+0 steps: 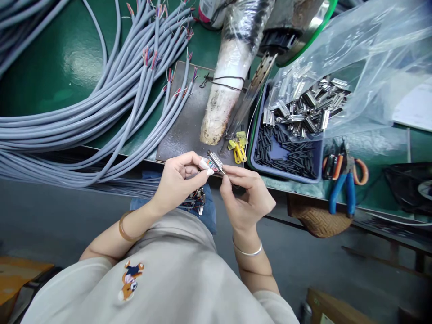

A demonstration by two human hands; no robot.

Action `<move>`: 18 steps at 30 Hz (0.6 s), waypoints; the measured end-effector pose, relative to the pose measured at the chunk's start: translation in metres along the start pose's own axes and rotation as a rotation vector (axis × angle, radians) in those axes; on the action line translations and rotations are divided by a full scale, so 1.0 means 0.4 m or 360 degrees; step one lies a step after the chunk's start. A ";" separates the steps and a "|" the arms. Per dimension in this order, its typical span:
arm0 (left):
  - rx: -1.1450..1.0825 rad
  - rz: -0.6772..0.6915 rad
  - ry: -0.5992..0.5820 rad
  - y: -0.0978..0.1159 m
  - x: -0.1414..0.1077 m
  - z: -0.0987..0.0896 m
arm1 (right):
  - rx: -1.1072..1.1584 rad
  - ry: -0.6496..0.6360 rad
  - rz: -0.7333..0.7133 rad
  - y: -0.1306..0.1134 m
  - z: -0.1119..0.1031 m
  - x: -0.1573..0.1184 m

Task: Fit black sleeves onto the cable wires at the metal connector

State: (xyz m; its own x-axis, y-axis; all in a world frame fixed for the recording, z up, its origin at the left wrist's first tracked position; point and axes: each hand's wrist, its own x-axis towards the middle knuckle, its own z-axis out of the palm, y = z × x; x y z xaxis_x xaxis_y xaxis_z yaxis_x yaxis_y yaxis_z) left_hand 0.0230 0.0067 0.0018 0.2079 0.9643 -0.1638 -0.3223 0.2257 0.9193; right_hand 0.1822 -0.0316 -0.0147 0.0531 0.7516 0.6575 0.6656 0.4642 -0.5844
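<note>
Thumb and index finger of the left hand are closed on the connector at the side where thin coloured wires meet it; the tips of these two fingers are white. The right hand has its thumb and index finger brought close together at the opposite end of the connector; whether they pinch the connector or a small part beside it cannot be told. Connector position: between the fingertips of both hands, near the front edges of the green bench and the dark plate. Beyond it, a white wrapped tube slants over the plate, with a yellow clip near its lower end. To the left, a thick bundle of grey cables curves across the bench, coloured cores exposed at the ends. To the right, a blue tray contains short black sleeves and, in clear plastic bagging, a heap of metal connectors. Beside the tray lie blue-handled pliers, handles projecting past the bench edge. Further wired connectors rest on the person's lap, below the hands.
</note>
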 end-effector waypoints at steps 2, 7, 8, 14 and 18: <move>0.0110 0.0105 0.0055 0.004 0.005 0.008 | -0.0079 0.0012 -0.0067 0.001 0.004 0.009; 0.0278 0.0248 0.0141 0.017 0.019 0.025 | -0.0135 0.0034 -0.0098 0.005 0.010 0.031; 0.0290 0.0257 0.0149 0.019 0.022 0.028 | -0.0126 0.0037 -0.0090 0.006 0.011 0.034; 0.0290 0.0246 0.0190 0.025 0.027 0.036 | -0.0035 0.0054 -0.0051 0.017 0.014 0.045; 0.0315 0.0276 0.0217 0.025 0.027 0.037 | -0.0019 0.0052 -0.0043 0.021 0.016 0.049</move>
State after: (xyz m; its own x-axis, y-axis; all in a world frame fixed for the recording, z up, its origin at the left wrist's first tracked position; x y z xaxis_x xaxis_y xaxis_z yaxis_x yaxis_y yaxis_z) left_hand 0.0358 0.0174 0.0146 0.0349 0.9989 -0.0322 -0.1532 0.0372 0.9875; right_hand 0.1840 -0.0100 -0.0097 0.0593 0.7231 0.6882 0.6758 0.4784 -0.5607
